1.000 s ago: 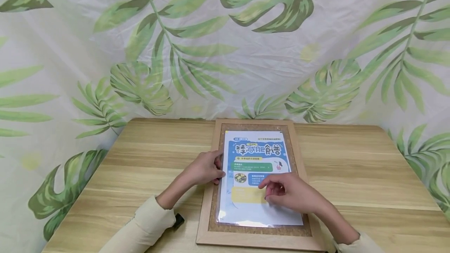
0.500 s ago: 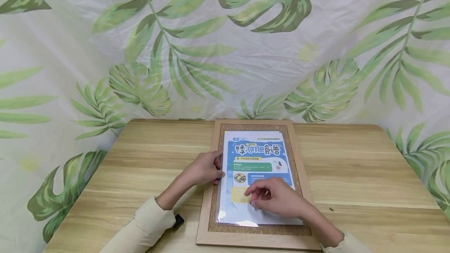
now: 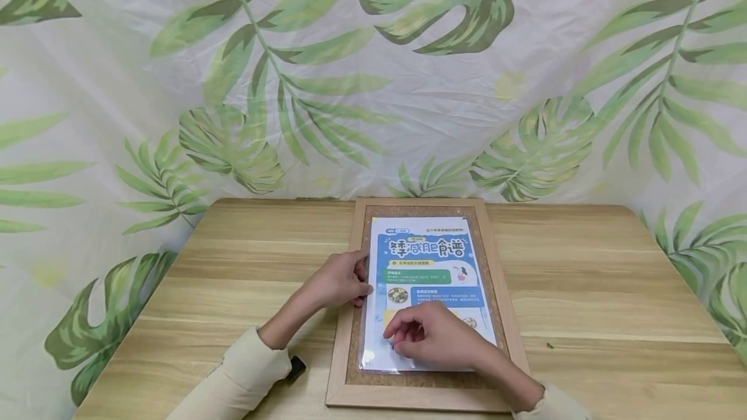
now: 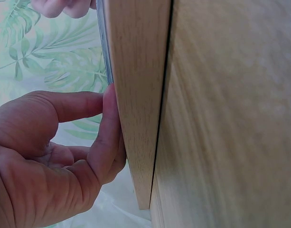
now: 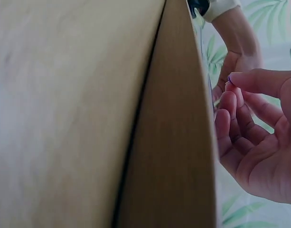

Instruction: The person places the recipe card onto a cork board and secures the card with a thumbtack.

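Note:
In the head view, a poster (image 3: 432, 277) in a clear sleeve lies on a wood-framed cork board (image 3: 428, 379). My left hand (image 3: 340, 279) touches the poster's left edge and the wooden frame with thumb and fingers; the left wrist view shows these fingertips against the frame's side. Over the poster's lower part is my right hand (image 3: 428, 336), hiding some of the print. It pinches a small purple-headed thumbtack (image 5: 230, 78) between thumb and index finger, the other fingers curled. A yellow spot (image 3: 375, 219) and a dark one (image 3: 465, 218) mark the poster's top corners.
The board lies on a wooden table (image 3: 601, 290) and reaches its back edge. Behind it hangs a leaf-patterned cloth (image 3: 327, 83). A black device (image 3: 296, 368) sits by the left cuff. One tiny dark speck (image 3: 550, 345) shows on the table's right side.
My right hand has moved left and a little nearer to me, across the poster toward its lower-left corner, the tack still pinched. The left hand has stayed at the poster's left edge.

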`<state>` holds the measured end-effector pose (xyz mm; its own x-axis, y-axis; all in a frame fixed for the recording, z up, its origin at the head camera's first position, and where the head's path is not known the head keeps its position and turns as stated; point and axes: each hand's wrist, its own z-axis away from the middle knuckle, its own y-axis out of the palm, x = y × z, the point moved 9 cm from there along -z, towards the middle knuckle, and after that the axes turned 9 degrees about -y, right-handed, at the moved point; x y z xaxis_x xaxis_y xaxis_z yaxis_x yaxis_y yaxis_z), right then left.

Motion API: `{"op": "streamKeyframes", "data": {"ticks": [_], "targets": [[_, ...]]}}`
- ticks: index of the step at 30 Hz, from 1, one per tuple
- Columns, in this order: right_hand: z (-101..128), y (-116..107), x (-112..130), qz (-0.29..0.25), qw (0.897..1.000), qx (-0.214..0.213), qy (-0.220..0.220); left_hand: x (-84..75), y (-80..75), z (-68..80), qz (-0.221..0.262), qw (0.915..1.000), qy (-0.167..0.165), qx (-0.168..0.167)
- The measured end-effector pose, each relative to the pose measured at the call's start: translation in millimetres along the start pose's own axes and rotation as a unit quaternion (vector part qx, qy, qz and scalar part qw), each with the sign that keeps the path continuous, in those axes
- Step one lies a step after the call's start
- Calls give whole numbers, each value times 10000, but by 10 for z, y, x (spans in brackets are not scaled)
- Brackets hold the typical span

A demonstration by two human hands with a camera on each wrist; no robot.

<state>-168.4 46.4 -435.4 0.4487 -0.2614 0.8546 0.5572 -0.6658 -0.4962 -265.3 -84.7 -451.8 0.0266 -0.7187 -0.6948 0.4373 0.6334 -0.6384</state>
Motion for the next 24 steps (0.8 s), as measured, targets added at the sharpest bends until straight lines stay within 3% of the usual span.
{"op": "streamKeyframes", "data": {"ticks": [16,24], "targets": [[-182,304,175,-19,9985,487,-249,13,-9,-10,64,10000,29,-1],[-223,387,184,498,9964,640,-236,8,-12,-12,-2,10000,40,-10]]}}
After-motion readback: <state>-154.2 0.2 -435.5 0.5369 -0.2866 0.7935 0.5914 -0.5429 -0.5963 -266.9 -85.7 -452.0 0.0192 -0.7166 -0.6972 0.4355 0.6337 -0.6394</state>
